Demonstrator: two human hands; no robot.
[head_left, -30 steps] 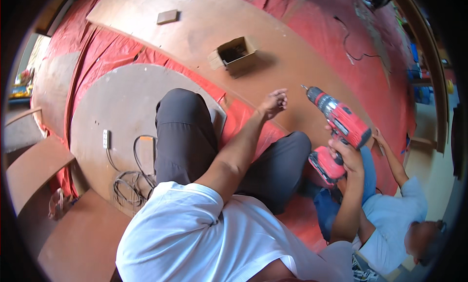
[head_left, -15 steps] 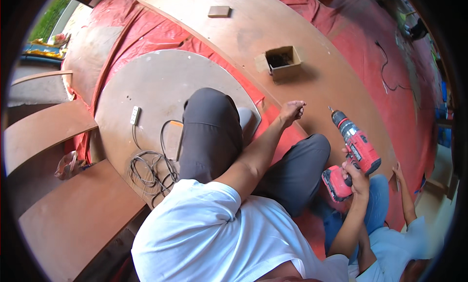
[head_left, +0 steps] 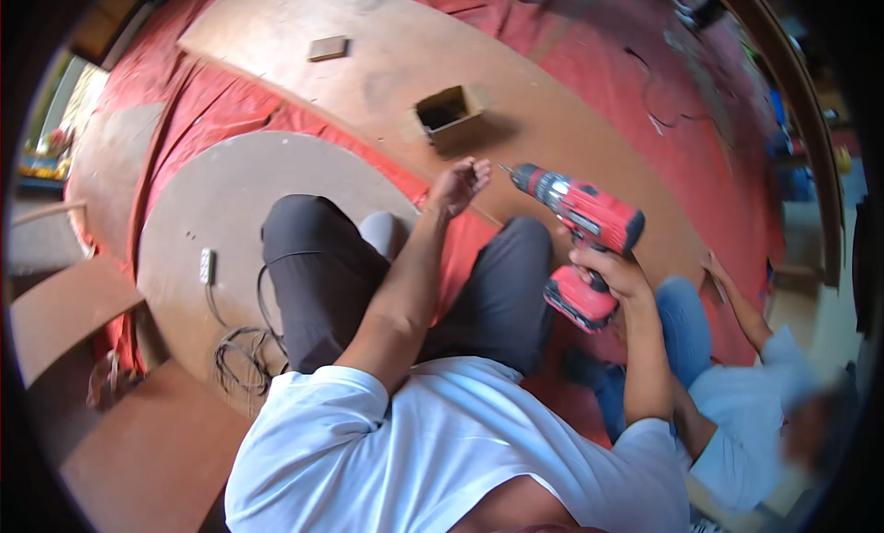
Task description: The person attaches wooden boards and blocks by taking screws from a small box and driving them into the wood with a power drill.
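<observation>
Biggest thing on my feed is the red sheet (head_left: 727,188) over the floor, with a long curved board (head_left: 368,82) lying on it. Next size down is the cordless drill (head_left: 599,218), up in the air over the board's near side, my right hand (head_left: 615,271) wrapped round it. A small topless cardboard box (head_left: 458,134) sits on the board just past that. My left hand (head_left: 458,185) is half-curled; can't tell if it's pinching anything. Smallest is the bit (head_left: 505,169), aimed roughly at those fingertips without touching, so I'd move them out of line before any spin, wrist straight, drill steady.
</observation>
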